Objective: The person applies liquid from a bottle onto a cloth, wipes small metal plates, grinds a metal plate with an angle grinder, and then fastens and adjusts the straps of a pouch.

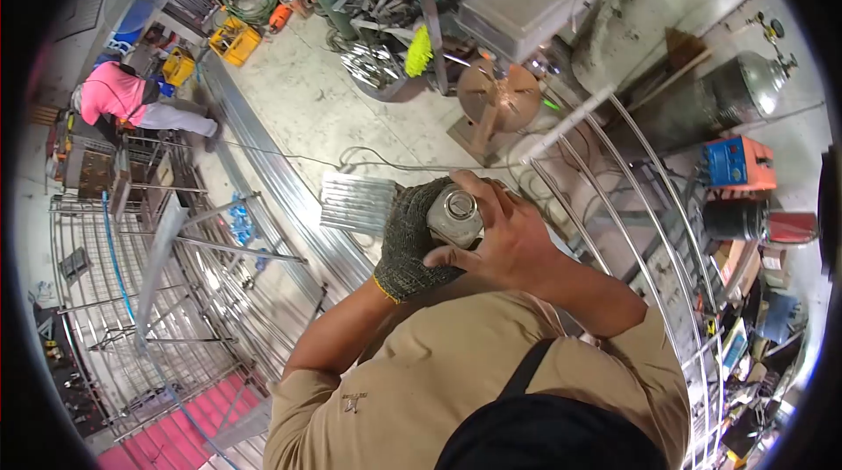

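A small greyish metal object with a round ring on its top (pixel 456 214) is held up in front of the chest, between both hands. My left hand (pixel 410 238), in a dark knitted glove with a yellow edge, is wrapped round its left side. My bare right hand (pixel 509 238) grips it from the right, with the thumb below and the fingers above. The underside of the object is hidden. Behind the gloved hand lies a ridged metal sheet (pixel 355 201) on the floor.
Curved metal rails (pixel 645 198) rise close on the right, near a gas cylinder (pixel 702 102) and a blue-and-orange machine (pixel 738 163). Metal racks (pixel 132 295) stand at left. A person in pink (pixel 112 93) bends at upper left. Long metal strips (pixel 263 163) and cables cross the floor.
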### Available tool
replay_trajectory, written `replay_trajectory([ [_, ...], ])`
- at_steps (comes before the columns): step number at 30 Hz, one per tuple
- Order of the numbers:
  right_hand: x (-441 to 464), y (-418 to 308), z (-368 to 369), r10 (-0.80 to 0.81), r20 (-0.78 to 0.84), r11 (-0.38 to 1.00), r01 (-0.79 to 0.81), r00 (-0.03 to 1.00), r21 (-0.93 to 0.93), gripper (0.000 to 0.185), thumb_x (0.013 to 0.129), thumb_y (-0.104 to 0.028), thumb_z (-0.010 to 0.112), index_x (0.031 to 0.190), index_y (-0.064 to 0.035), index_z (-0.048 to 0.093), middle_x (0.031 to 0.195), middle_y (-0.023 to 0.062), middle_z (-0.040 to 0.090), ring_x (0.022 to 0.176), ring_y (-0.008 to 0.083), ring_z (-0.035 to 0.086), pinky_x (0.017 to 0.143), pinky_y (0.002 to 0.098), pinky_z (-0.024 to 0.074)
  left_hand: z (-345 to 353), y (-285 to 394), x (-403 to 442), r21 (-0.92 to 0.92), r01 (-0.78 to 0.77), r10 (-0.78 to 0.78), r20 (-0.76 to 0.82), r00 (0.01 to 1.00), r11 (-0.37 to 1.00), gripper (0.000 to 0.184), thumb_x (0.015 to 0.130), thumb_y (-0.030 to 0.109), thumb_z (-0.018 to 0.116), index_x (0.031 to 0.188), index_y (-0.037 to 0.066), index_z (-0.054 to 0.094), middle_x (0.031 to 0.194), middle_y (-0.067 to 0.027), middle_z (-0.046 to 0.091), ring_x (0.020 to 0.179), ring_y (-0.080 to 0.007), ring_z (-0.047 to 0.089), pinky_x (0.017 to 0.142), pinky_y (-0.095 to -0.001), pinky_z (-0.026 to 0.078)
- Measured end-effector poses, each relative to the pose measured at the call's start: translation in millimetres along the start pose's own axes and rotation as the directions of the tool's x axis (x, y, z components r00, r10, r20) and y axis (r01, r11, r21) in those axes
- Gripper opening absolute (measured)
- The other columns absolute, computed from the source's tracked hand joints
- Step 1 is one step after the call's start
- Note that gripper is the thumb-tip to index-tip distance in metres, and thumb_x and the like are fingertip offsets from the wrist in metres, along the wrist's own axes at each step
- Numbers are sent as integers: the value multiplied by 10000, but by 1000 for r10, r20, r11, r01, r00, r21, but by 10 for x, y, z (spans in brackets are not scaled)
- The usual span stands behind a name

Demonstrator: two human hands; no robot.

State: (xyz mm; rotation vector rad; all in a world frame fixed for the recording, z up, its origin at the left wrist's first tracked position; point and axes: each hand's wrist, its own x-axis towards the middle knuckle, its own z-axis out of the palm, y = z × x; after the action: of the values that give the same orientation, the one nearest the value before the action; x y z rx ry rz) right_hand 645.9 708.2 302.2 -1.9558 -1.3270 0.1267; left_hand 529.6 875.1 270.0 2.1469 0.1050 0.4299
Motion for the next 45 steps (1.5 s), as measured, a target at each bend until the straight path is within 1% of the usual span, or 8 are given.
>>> replay_trajectory([
  [5, 463, 244, -268, 181, 71, 982, -177, 981, -61, 1075, 924, -578, 862, 1702, -49, 341, 1556, 285, 579, 1342, 505, 649, 1104, 543, 565, -289, -468, 709, -28, 144, -146, -241, 959, 989, 824, 732, 250, 991, 1440, 22, 636, 1250, -177, 757, 1119, -360, 761, 980, -443, 610],
  [10, 461, 688, -440, 425, 187, 905, -413, 886, -102, 877, 943, -515, 857, 1605, -61, 503, 1467, 274, 650, 1291, 499, 680, 1093, 538, 573, -952, -1630, 2136, 315, -14, 152, -415, 897, 949, 799, 713, 221, 998, 1392, 22, 626, 1269, -195, 722, 1153, -344, 722, 1009, -461, 575],
  [14, 440, 942, -410, 580, 179, 814, -573, 795, -95, 721, 932, -459, 875, 1466, -40, 633, 1368, 248, 713, 1233, 476, 709, 1049, 532, 586, -1539, -2702, 3798, 160, 41, 33, -432, 901, 986, 746, 743, 234, 1008, 1377, 35, 669, 1285, -105, 746, 1101, -238, 714, 975, -387, 571],
  [24, 1009, 982, -151, 905, -48, 425, -904, 422, 51, 630, 869, -201, 952, 1404, -33, 665, 1247, 202, 755, 1117, 391, 748, 930, 475, 601, -1757, -4326, 6647, 199, 215, -115, -420, 900, 956, 662, 681, 254, 991, 1265, 48, 758, 1230, -186, 798, 1105, -373, 776, 999, -480, 610],
  [31, 1284, 904, -120, 961, -107, 260, -964, 254, 49, 664, 866, -174, 945, 1457, -61, 664, 1303, 190, 768, 1062, 360, 758, 899, 466, 621, -1692, -5476, 7415, 313, 250, -77, -477, 876, 916, 714, 739, 376, 986, 1308, 45, 709, 1291, -184, 778, 1160, -336, 750, 1026, -455, 585],
  [36, 1514, 816, -189, 999, 5, 32, -991, 33, 127, 667, 928, -332, 900, 1456, -5, 657, 1436, 231, 711, 1228, 409, 727, 1020, 481, 604, -1367, -5532, 7629, 620, 30, 48, -108, 993, 784, 667, 766, 379, 957, 1287, 38, 719, 1264, -195, 780, 1132, -351, 750, 1001, -467, 586],
  [37, 1259, 828, 21, 961, -149, 239, -970, 231, 35, 646, 952, -412, 869, 1429, -24, 669, 1332, 212, 734, 1231, 434, 701, 1030, 510, 576, -1146, -5548, 7668, 605, -57, 116, -60, 991, 794, 658, 771, 380, 951, 1283, 37, 721, 1259, -197, 780, 1126, -355, 750, 996, -470, 586],
  [45, 1078, 354, 224, 993, -80, 94, -993, 88, 66, 587, 945, -386, 873, 1307, 10, 635, 1225, 235, 709, 1155, 487, 710, 978, 574, 571, 332, -4600, 5564, 218, -382, 388, 18, 921, 898, 590, 814, 385, 906, 1251, 26, 738, 1215, -214, 783, 1081, -379, 750, 957, -489, 587],
])
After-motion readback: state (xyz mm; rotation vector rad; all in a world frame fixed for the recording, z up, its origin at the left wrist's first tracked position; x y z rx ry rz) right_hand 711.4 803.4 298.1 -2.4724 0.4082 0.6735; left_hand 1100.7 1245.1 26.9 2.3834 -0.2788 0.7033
